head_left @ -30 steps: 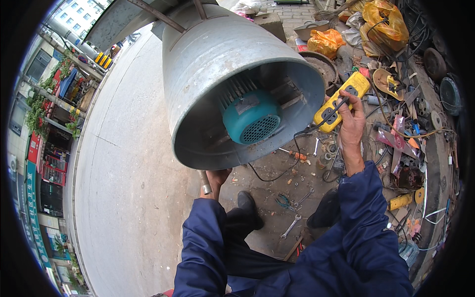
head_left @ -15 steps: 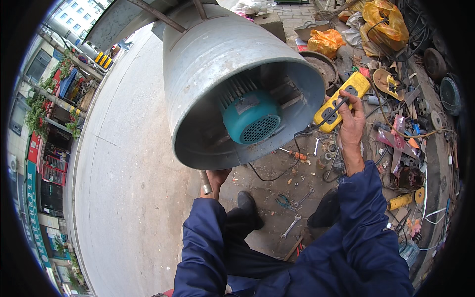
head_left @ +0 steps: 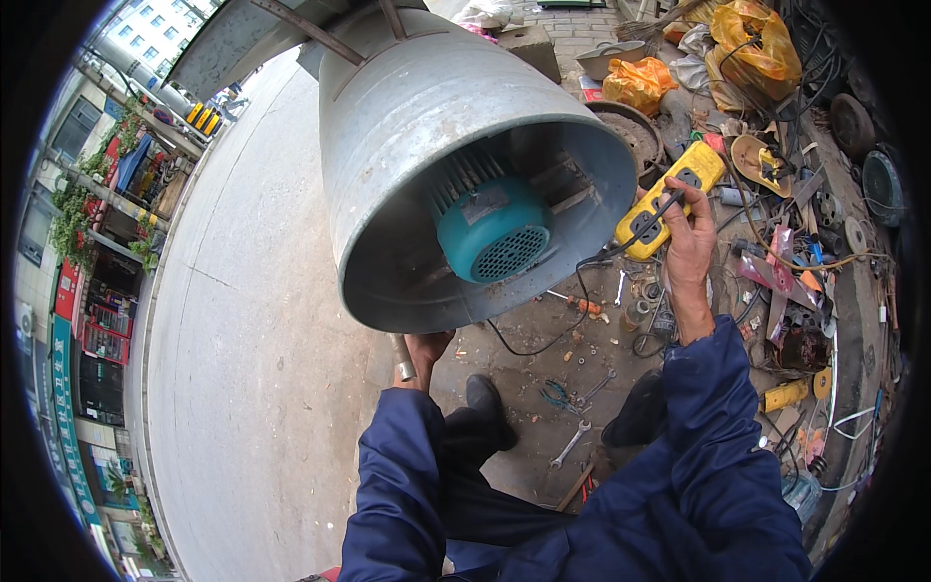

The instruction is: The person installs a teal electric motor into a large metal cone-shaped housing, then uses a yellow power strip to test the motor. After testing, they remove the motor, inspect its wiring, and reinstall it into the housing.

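A large grey metal fan housing (head_left: 417,87) fills the upper middle, its round mouth facing me. Inside it sits a teal electric motor (head_left: 497,233) with a slotted end cover. My right hand (head_left: 689,242) grips a yellow power strip (head_left: 700,163) beside the mouth's right edge, fingers against the black cable plugged into it. That black cable (head_left: 543,349) loops down and back under the housing. Below the lower rim is my left hand (head_left: 427,351), its fingers hidden behind the housing; a short metal pipe end (head_left: 403,361) shows beside it.
Between my shoes lie a wrench (head_left: 570,444), teal-handled pliers (head_left: 558,396) and small scattered parts. Tools, scrap and cords crowd the right side, with an orange plastic bag (head_left: 640,85) and a round metal pan (head_left: 630,131) farther back. A paved road (head_left: 242,320) runs along the left.
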The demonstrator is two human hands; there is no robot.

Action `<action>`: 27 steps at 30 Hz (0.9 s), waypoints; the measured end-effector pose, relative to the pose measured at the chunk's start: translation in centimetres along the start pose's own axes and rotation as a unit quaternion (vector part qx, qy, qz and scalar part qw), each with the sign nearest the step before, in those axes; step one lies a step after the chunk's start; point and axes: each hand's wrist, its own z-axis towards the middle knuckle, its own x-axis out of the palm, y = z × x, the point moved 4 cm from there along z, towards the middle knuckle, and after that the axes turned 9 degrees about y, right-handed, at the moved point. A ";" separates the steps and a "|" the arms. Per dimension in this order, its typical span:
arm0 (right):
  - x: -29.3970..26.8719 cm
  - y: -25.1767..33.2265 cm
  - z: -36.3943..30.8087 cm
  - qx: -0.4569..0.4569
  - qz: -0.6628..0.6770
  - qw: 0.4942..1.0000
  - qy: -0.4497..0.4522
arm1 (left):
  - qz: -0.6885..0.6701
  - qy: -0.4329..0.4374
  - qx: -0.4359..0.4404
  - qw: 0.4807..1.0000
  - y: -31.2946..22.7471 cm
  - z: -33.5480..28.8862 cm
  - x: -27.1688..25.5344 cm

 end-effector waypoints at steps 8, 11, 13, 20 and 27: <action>0.1 0.0 0.0 -0.001 0.004 1.000 0.002 | 0.772 -0.009 0.161 0.615 -1.9 -1.7 2.9; 0.0 0.0 0.0 0.001 0.013 1.000 0.006 | 0.703 -0.052 0.106 0.702 -1.9 -1.2 2.2; 0.0 -0.1 0.1 0.001 0.009 1.000 0.003 | 0.719 -0.072 0.096 0.685 -2.0 -1.1 2.1; -0.1 -0.2 0.0 -0.004 -0.001 1.000 0.000 | 0.728 -0.027 0.082 0.681 -2.1 -1.5 3.0; 0.0 -0.1 0.0 -0.002 0.009 1.000 0.004 | 0.440 -0.055 0.036 0.896 -0.1 -0.2 -1.2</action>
